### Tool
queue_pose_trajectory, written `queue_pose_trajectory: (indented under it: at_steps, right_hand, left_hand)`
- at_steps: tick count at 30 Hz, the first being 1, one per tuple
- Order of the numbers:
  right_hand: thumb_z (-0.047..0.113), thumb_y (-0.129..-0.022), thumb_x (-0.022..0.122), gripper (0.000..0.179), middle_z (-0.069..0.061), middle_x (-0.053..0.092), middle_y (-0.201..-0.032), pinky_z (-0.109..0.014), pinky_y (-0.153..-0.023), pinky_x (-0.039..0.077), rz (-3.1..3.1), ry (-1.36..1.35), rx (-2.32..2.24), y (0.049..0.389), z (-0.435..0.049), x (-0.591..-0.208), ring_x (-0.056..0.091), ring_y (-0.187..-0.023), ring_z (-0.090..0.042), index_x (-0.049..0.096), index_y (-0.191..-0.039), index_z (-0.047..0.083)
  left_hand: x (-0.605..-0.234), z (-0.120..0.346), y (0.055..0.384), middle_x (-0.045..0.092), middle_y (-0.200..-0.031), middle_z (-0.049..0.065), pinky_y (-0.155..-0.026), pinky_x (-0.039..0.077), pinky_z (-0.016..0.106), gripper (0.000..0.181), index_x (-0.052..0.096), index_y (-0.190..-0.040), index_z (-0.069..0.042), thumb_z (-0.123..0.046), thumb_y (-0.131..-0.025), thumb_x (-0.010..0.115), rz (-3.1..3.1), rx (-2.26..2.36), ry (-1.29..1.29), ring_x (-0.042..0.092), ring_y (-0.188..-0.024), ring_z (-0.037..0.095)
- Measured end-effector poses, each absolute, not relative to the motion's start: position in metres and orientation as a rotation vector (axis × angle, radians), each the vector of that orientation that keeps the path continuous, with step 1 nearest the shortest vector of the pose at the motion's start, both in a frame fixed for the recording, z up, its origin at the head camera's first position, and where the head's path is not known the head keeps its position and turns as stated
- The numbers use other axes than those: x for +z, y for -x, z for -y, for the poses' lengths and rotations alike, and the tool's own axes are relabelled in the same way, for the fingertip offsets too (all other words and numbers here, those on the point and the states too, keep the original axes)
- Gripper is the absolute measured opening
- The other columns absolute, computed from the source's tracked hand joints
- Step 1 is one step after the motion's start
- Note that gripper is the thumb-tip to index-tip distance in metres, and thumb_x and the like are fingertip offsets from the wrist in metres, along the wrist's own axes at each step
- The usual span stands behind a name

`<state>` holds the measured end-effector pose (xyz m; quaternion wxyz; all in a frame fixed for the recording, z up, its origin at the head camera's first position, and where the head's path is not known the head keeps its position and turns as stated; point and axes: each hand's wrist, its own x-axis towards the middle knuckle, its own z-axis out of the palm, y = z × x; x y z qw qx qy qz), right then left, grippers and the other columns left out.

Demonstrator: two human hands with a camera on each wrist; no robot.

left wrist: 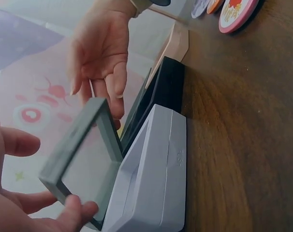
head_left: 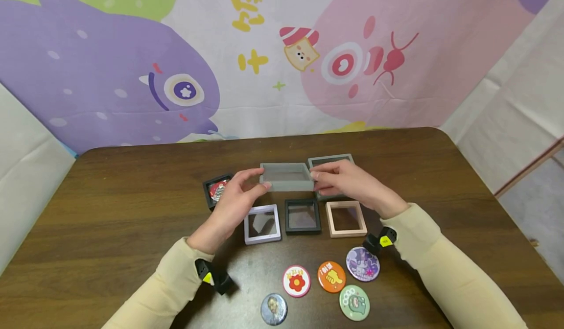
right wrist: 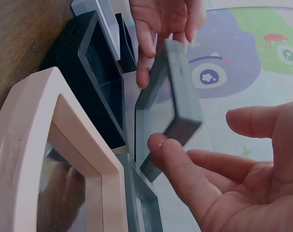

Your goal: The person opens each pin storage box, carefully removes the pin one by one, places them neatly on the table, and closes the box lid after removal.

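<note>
A grey square display frame (head_left: 288,186) with a clear window is held up off the table between both hands. At its left end the left hand (head_left: 233,204) grips it with thumb and fingers. The right hand (head_left: 352,182) holds the opposite end by the fingertips. In the left wrist view the grey frame (left wrist: 76,145) stands tilted, its near corner against the left fingers (left wrist: 71,212). From the right wrist, right fingertips (right wrist: 166,147) meet the grey frame's near corner. Another grey frame (head_left: 329,158) lies behind and partly under the right hand.
In a row nearer the person lie a white frame (head_left: 263,241), a black frame (head_left: 302,230) and a beige frame (head_left: 347,233). A black frame holding a red badge (head_left: 217,191) is left. Several round badges, including an orange one (head_left: 332,276), lie in front. A printed cloth (head_left: 264,108) hangs behind.
</note>
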<state>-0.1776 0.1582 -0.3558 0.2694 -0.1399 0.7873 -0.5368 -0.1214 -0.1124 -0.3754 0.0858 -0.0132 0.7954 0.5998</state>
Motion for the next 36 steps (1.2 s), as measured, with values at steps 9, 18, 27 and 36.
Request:
queue_pose_trajectory:
  at_steps: [9, 18, 27, 36]
  right_hand:
    - [0.026, -0.105, 0.053, 0.054, -0.021, 0.047, -0.146, -0.041, -0.099, 0.049, -2.055, 0.425, -1.427, 0.1758, -0.1554, -0.3569, 0.057, -0.124, -0.031, 0.040, -0.150, 0.000]
    - [0.027, -0.105, 0.053, 0.056, -0.020, 0.039, -0.152, -0.042, -0.108, 0.041, -2.010, 0.439, -1.508, 0.1755, -0.1550, -0.3597, 0.047, -0.135, -0.033, 0.037, -0.151, 0.001]
    - [0.032, -0.105, 0.052, 0.057, -0.019, 0.039, -0.153, -0.045, -0.111, 0.037, -2.059, 0.492, -1.468, 0.1741, -0.1521, -0.3628, 0.043, -0.137, -0.034, 0.037, -0.152, 0.003]
    - [0.033, -0.105, 0.051, 0.056, -0.019, 0.042, -0.152, -0.047, -0.110, 0.037, -2.125, 0.529, -1.405, 0.1716, -0.1504, -0.3623, 0.046, -0.135, -0.033, 0.040, -0.151, 0.005]
  left_hand:
    - [-0.3783, 0.1151, 0.1231, 0.031, -0.158, 0.012, -0.108, 0.036, 0.056, 0.063, 0.041, -0.151, -0.015, -0.033, -0.096, 0.065, -2.373, 1.626, -0.037, 0.035, -0.141, 0.036]
    - [-0.3808, 0.1161, 0.1253, 0.037, -0.155, 0.013, -0.109, 0.035, 0.055, 0.061, 0.041, -0.151, -0.014, -0.030, -0.097, 0.064, -2.320, 1.686, -0.039, 0.034, -0.143, 0.030]
    - [-0.3818, 0.1174, 0.1252, 0.038, -0.154, 0.013, -0.111, 0.033, 0.056, 0.059, 0.043, -0.148, -0.011, -0.030, -0.096, 0.065, -2.299, 1.715, -0.017, 0.033, -0.143, 0.029]
    - [-0.3816, 0.1160, 0.1257, 0.040, -0.153, 0.013, -0.111, 0.033, 0.054, 0.059, 0.044, -0.147, -0.010, -0.031, -0.096, 0.065, -2.297, 1.718, -0.011, 0.033, -0.143, 0.029]
